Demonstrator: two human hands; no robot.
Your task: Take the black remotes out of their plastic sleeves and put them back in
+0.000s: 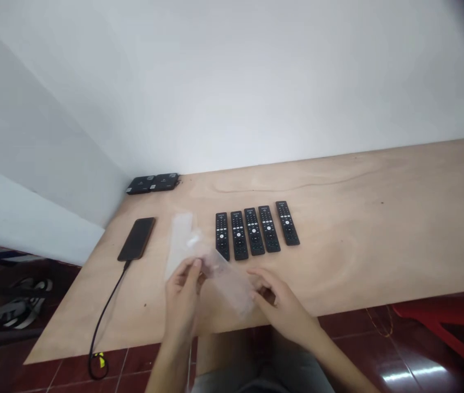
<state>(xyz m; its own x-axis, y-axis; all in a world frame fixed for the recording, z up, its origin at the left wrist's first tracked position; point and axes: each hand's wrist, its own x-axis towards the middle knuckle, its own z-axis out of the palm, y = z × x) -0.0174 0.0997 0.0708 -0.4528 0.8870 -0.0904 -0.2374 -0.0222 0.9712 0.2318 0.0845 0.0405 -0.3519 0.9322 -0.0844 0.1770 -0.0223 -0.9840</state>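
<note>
My legs (pixel 219 355) are at the near edge of the wooden tabletop (pixel 363 245), over dark red floor tiles (pixel 144 357). Just past that edge I have a clear plastic sleeve (pixel 226 281) up in front of me, slanting down from left to right. My left hand (pixel 180 295) has its upper end pinched between thumb and fingers. My right hand (pixel 283 308) is at the lower end, fingers curled and thumb by the edge; I cannot tell whether it grips the plastic. My two hands are apart, with the sleeve between them.

Beyond my left hand, more clear plastic (pixel 179 234) lies flat. To its left is a phone (pixel 137 239), dark screen up, with a black cable (pixel 107 305) running from its near end over the table edge.

Past the sleeve, five black remotes (pixel 254 231) lie side by side, buttons up, the rightmost set a little apart. The sleeve overlaps the leftmost one's near end in my view. In the far left corner, two flat black boxes (pixel 164 182) sit next to each other by the white wall (pixel 256 82).
</note>
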